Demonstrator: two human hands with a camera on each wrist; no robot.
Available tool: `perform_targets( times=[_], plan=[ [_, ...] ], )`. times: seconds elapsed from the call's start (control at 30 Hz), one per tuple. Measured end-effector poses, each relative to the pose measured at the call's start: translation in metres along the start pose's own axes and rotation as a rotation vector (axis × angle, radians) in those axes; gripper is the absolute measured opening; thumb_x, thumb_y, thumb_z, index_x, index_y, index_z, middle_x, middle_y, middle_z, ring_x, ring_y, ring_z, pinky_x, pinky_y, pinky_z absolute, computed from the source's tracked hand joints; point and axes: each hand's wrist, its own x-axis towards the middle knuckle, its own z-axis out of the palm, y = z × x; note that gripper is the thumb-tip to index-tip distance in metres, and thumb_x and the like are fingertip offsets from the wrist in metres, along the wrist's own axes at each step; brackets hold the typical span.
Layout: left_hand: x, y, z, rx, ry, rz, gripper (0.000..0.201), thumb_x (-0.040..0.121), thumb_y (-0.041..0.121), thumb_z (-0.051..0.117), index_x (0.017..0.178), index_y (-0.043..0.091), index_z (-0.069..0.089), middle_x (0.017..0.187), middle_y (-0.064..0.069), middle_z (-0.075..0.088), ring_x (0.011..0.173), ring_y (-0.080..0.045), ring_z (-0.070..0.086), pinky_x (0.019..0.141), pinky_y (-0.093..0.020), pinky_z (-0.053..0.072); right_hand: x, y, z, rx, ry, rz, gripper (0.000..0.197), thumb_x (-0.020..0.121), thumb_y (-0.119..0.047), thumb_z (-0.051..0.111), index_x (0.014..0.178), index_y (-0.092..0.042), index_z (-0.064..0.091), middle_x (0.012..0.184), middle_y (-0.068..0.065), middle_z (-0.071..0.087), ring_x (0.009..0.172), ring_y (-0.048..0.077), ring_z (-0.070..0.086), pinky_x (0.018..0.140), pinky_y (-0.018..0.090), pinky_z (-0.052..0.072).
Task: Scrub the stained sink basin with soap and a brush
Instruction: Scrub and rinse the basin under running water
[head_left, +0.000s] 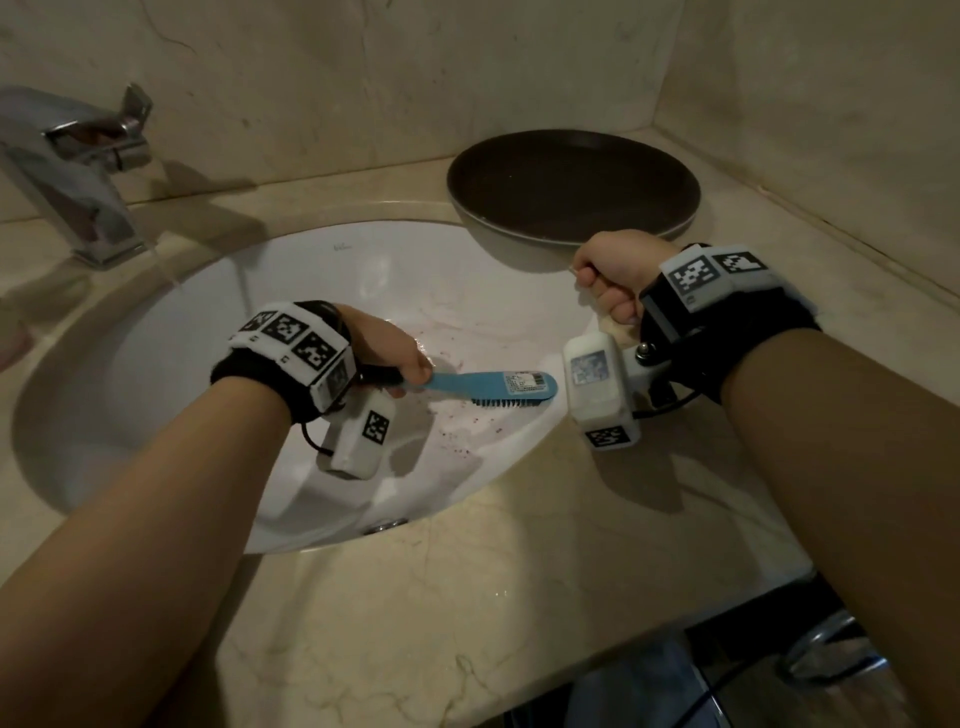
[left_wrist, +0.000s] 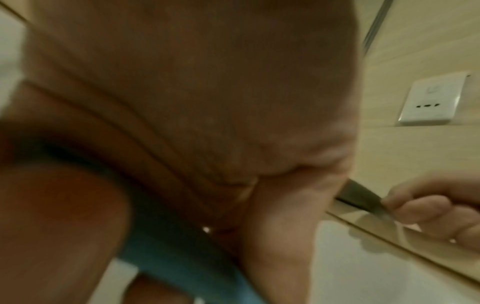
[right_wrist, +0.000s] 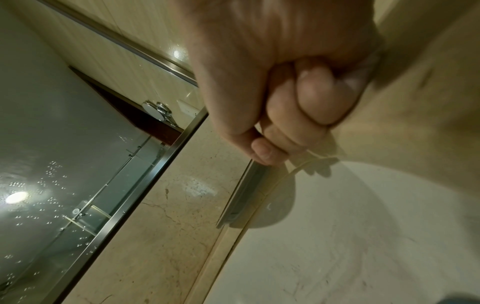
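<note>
My left hand (head_left: 389, 353) grips the handle of a blue brush (head_left: 498, 387) low inside the white sink basin (head_left: 363, 291). The brush's dark bristles face down on the basin's right slope, beside reddish stain specks (head_left: 457, 431). The left wrist view shows the blue handle (left_wrist: 182, 257) running under my palm (left_wrist: 182, 102). At the basin's right rim my right hand (head_left: 608, 280) is curled into a fist, and I see nothing held in it. The right wrist view shows the same fist (right_wrist: 285, 92) above the basin (right_wrist: 363, 246). No soap is in view.
A dark round plate (head_left: 571, 187) lies on the marble counter behind the right hand, its edge overhanging the basin. A chrome faucet (head_left: 78, 171) at the back left runs a thin stream of water (head_left: 166, 265). Marble walls close the back and right. A mirror (right_wrist: 52, 144) stands above.
</note>
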Motion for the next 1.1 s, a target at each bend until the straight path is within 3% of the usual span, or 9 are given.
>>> perform_targets(
  times=[0.17, 0.27, 0.33, 0.47, 0.6, 0.67, 0.77, 0.87, 1.1],
  plan=[
    [0.008, -0.023, 0.005, 0.013, 0.163, -0.110, 0.025, 0.087, 0.009, 0.049, 0.062, 0.008, 0.043, 0.047, -0.004, 0.050, 0.029, -0.004, 0.045, 0.032, -0.009, 0.031, 0.003, 0.000, 0.001, -0.024, -0.012, 0.002, 0.033, 0.090, -0.012, 0.035, 0.058, -0.017, 0.035, 0.024, -0.006, 0.029, 0.016, 0.007, 0.018, 0.027, 0.006, 0.014],
    [0.016, -0.038, -0.002, 0.183, 0.360, -0.212, 0.028, 0.099, 0.011, 0.033, 0.100, -0.002, 0.058, 0.114, -0.017, 0.059, 0.103, -0.019, 0.060, 0.080, -0.016, 0.047, 0.003, 0.000, 0.000, -0.022, -0.014, 0.003, 0.032, 0.091, -0.012, 0.035, 0.059, -0.016, 0.034, 0.023, -0.006, 0.028, 0.015, 0.007, 0.019, 0.027, 0.004, 0.014],
    [0.014, -0.039, -0.004, 0.161, 0.444, -0.267, 0.035, 0.100, 0.008, 0.030, 0.127, -0.007, 0.047, 0.131, -0.020, 0.050, 0.123, -0.026, 0.048, 0.101, -0.014, 0.034, 0.003, -0.001, 0.000, -0.009, -0.018, 0.006, 0.032, 0.091, -0.012, 0.035, 0.059, -0.016, 0.034, 0.023, -0.007, 0.028, 0.015, 0.006, 0.020, 0.027, 0.004, 0.014],
    [-0.003, -0.022, -0.003, -0.034, 0.158, -0.073, 0.017, 0.095, 0.012, 0.045, 0.081, 0.006, 0.052, 0.058, -0.002, 0.052, 0.050, -0.013, 0.048, 0.034, -0.008, 0.033, 0.003, 0.000, 0.000, -0.001, -0.012, 0.002, 0.034, 0.091, -0.012, 0.036, 0.058, -0.016, 0.034, 0.023, -0.006, 0.028, 0.015, 0.007, 0.019, 0.027, 0.005, 0.014],
    [0.000, -0.016, 0.010, 0.085, -0.146, -0.079, 0.021, 0.097, 0.011, 0.042, 0.088, -0.004, 0.055, 0.065, 0.001, 0.050, 0.048, -0.003, 0.049, 0.046, -0.011, 0.037, 0.002, 0.001, 0.001, -0.016, 0.006, -0.010, 0.035, 0.091, -0.013, 0.037, 0.056, -0.016, 0.036, 0.024, -0.005, 0.028, 0.016, 0.007, 0.019, 0.027, 0.005, 0.015],
    [0.002, -0.022, 0.013, 0.188, -0.092, -0.096, 0.027, 0.098, 0.009, 0.038, 0.114, -0.006, 0.054, 0.078, -0.002, 0.047, 0.066, -0.011, 0.047, 0.052, -0.011, 0.034, 0.002, 0.001, 0.001, -0.014, 0.005, -0.019, 0.035, 0.091, -0.013, 0.037, 0.056, -0.015, 0.036, 0.023, -0.006, 0.028, 0.016, 0.007, 0.019, 0.027, 0.006, 0.014],
    [0.003, -0.036, 0.009, 0.164, 0.033, -0.162, 0.016, 0.095, 0.009, 0.043, 0.101, 0.002, 0.057, 0.077, -0.003, 0.046, 0.065, -0.012, 0.043, 0.052, -0.011, 0.040, 0.002, 0.000, 0.001, -0.014, -0.001, -0.021, 0.034, 0.092, -0.013, 0.036, 0.058, -0.016, 0.036, 0.023, -0.007, 0.028, 0.015, 0.007, 0.019, 0.027, 0.005, 0.015],
    [0.005, -0.047, 0.006, 0.253, 0.213, -0.249, 0.036, 0.100, 0.012, 0.036, 0.131, 0.000, 0.048, 0.106, -0.008, 0.045, 0.098, -0.017, 0.043, 0.083, -0.021, 0.041, 0.003, 0.000, 0.000, -0.034, 0.001, -0.020, 0.034, 0.091, -0.013, 0.036, 0.057, -0.016, 0.036, 0.023, -0.006, 0.027, 0.015, 0.007, 0.020, 0.028, 0.005, 0.015],
    [0.006, -0.049, -0.004, 0.138, 0.269, -0.166, 0.011, 0.090, 0.009, 0.048, 0.091, 0.002, 0.057, 0.082, -0.016, 0.053, 0.070, -0.028, 0.054, 0.049, -0.020, 0.034, 0.004, 0.000, 0.000, -0.041, -0.002, -0.030, 0.034, 0.090, -0.012, 0.036, 0.057, -0.015, 0.035, 0.023, -0.006, 0.028, 0.015, 0.008, 0.020, 0.027, 0.005, 0.016]
  ],
)
